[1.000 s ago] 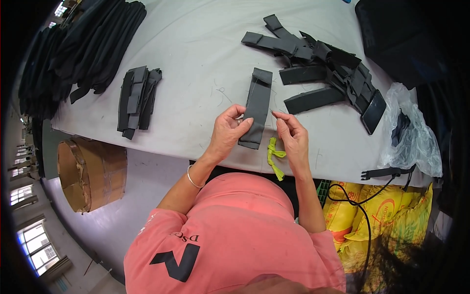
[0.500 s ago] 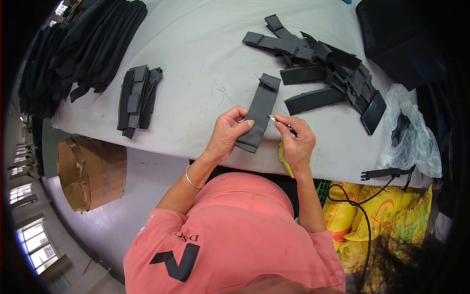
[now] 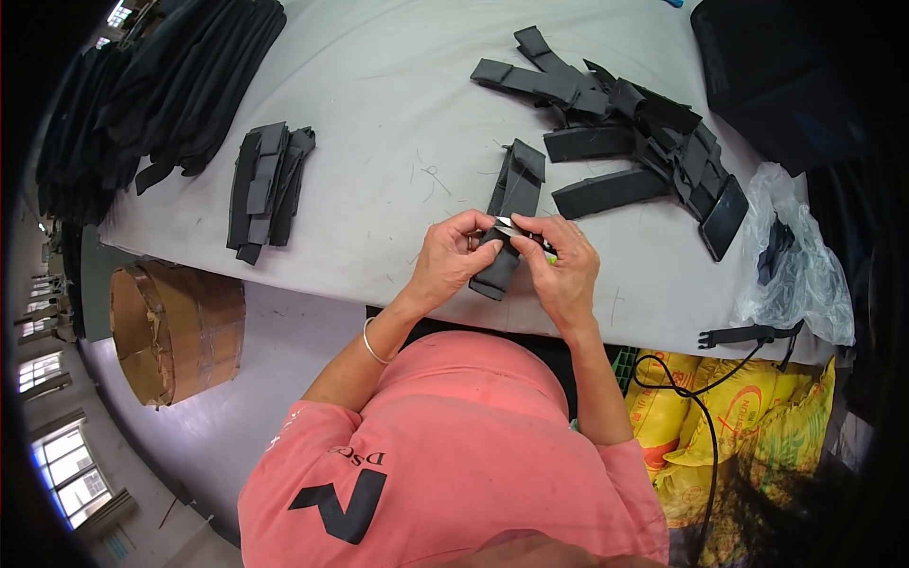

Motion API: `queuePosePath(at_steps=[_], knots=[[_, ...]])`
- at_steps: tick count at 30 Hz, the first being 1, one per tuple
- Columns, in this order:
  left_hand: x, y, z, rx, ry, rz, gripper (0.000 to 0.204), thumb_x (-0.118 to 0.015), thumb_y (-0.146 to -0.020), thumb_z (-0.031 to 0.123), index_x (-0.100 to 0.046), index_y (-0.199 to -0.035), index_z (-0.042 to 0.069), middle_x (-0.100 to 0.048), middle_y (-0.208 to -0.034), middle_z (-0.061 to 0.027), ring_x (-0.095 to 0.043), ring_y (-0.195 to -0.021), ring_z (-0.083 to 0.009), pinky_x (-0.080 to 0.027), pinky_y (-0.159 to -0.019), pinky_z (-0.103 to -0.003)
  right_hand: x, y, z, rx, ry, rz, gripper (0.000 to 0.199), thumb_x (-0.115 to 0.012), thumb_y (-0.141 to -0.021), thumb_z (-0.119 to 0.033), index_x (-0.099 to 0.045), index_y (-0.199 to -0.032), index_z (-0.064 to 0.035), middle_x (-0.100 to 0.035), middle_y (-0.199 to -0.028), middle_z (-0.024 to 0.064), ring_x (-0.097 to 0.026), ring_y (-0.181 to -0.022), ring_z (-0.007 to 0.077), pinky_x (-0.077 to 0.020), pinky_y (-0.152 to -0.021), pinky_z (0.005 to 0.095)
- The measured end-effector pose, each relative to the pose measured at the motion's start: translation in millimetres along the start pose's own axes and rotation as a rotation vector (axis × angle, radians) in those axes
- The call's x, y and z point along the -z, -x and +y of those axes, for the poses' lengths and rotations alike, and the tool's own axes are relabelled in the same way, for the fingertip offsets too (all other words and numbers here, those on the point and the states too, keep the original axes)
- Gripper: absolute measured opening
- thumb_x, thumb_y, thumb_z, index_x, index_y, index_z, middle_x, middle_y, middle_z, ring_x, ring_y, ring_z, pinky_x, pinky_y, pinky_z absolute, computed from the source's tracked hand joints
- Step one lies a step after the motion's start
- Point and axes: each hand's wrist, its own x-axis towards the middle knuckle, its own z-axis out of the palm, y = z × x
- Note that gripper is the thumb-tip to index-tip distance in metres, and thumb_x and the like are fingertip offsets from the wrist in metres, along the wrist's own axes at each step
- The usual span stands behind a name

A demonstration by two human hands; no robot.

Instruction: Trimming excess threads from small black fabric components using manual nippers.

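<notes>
A flat black fabric strap piece [image 3: 518,185] with a folded far end lies at the table's near edge. My left hand [image 3: 449,259] grips its left side, thumb and fingers closed. My right hand [image 3: 565,272] is closed round thread snips [image 3: 508,229], whose silver blades lie over the strap's middle, close to my left fingertips. The handle is mostly hidden in my palm. A bit of yellow-green shows beneath the right fingers. Whether the blades touch a thread cannot be made out.
Similar black pieces form a loose pile [image 3: 653,133] at the right, beside a phone [image 3: 723,218] and a clear plastic bag [image 3: 800,265]. A smaller stack [image 3: 270,189] lies left. Dark folded fabric [image 3: 189,85] fills the far left. A cardboard box [image 3: 180,331] and yellow sacks [image 3: 739,407] stand below table level.
My right hand has moved left and inward, bringing the snips over the strap beside my left fingers. The strap's near part has turned slightly. The yellow strip is now mostly hidden.
</notes>
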Motion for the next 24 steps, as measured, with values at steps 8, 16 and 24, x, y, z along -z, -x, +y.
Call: queuePosePath(at_steps=[8,16,24], knots=[[-4,0,11,0.074,0.085,-0.026,0.011,-0.059,-0.087,0.001,-0.060,-0.097,-0.001,-0.061,-0.085,0.0017,-0.054,-0.071,-0.0003,-0.043,-0.059,-0.016,1,0,5,-0.009,-0.026,0.031,0.009,-0.070,-0.077,-0.010,-0.069,-0.085,-0.0078,-0.062,-0.072,0.0028,-0.055,-0.062,0.0177,-0.0435,-0.058,0.0293],[-8,2,5,-0.266,-0.526,-0.041,0.016,-0.062,-0.079,-0.001,-0.059,-0.095,-0.002,-0.061,-0.081,-0.0051,-0.054,-0.063,-0.0099,-0.044,-0.056,-0.024,-3,-8,7,-0.404,-0.300,-0.044,0.015,-0.068,-0.085,-0.016,-0.061,-0.083,-0.0028,-0.050,-0.065,-0.0030,-0.043,-0.062,0.0053,-0.0353,-0.054,0.0215],[-9,2,9,-0.403,-0.766,0.044,0.020,-0.062,-0.077,-0.001,-0.058,-0.096,-0.002,-0.060,-0.090,-0.0122,-0.057,-0.065,-0.0248,-0.046,-0.056,-0.031,6,-6,26,-0.557,-0.640,0.097,0.017,-0.065,-0.088,-0.015,-0.053,-0.083,-0.0035,-0.047,-0.066,-0.0060,-0.038,-0.060,0.0025,-0.0310,-0.053,0.0195]])
